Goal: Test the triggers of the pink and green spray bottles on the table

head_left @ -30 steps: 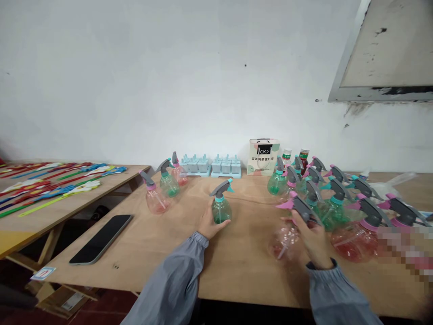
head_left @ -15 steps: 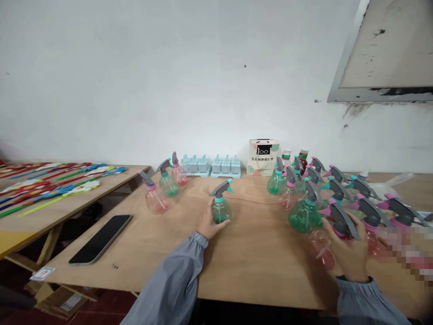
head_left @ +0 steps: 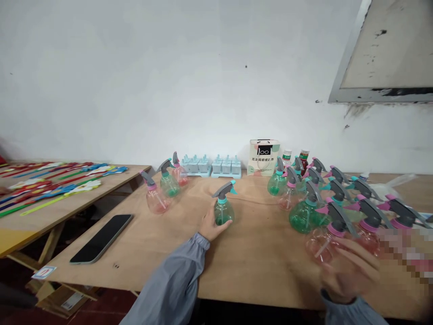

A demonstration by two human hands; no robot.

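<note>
My left hand is wrapped round a clear green spray bottle with a grey and turquoise trigger head, upright at the middle of the table. Smeared by motion, my right hand is at the near right, beside and partly in front of a pink spray bottle; its fingers are too blurred to read. Behind that bottle stand several more pink and green ones, among them a green spray bottle.
On the table's left lies a black phone. Farther back stand several spray bottles, pale blue ice-pop moulds and a paper bag. Another table at left bears colourful plastic sticks. A wall closes the back.
My right hand has come off the pink bottle's trigger head and dropped nearer to me. My left hand, still round the green bottle, has shifted slightly right.
</note>
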